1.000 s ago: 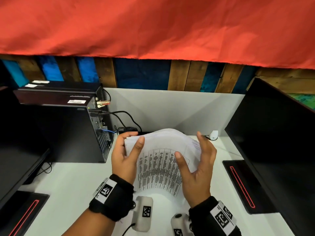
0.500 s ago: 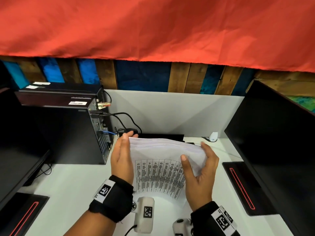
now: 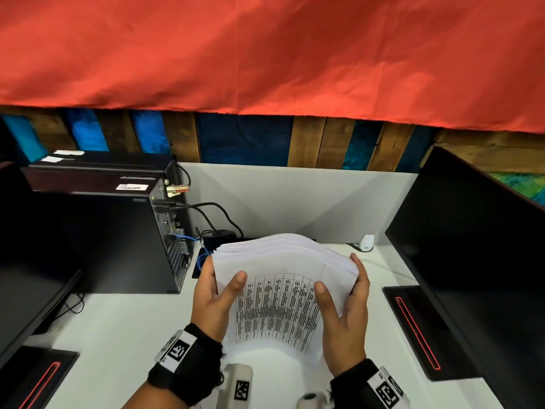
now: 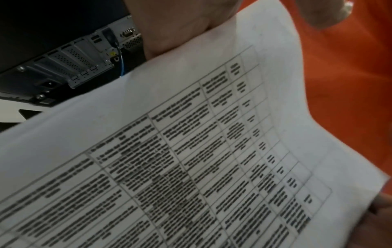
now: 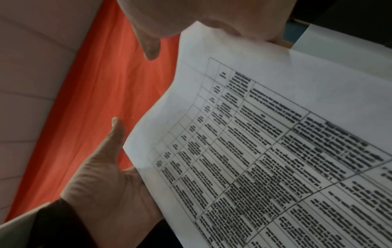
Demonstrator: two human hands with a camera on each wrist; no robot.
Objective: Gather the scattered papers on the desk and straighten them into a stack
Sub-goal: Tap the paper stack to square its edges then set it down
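The left hand [image 3: 211, 302] holds the left side of the papers [image 3: 283, 278], thumb on the front, fingers curled behind; the right hand [image 3: 345, 314] grips the right side the same way; the papers stand bent in the lower middle of the frame, over the white desk [image 3: 112, 335]; a black computer [image 3: 118, 231] sits at the left; a red cloth [image 3: 265, 48] hangs across the top.

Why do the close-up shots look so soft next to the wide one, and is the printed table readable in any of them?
Head view: sharp and evenly lit, but the white printed paper stack is too small to read. Left wrist view: the sheet is motion-blurred, its lower-left part dim. Right wrist view: soft, shadowed lower right, text smeared. The table is unreadable in all three.
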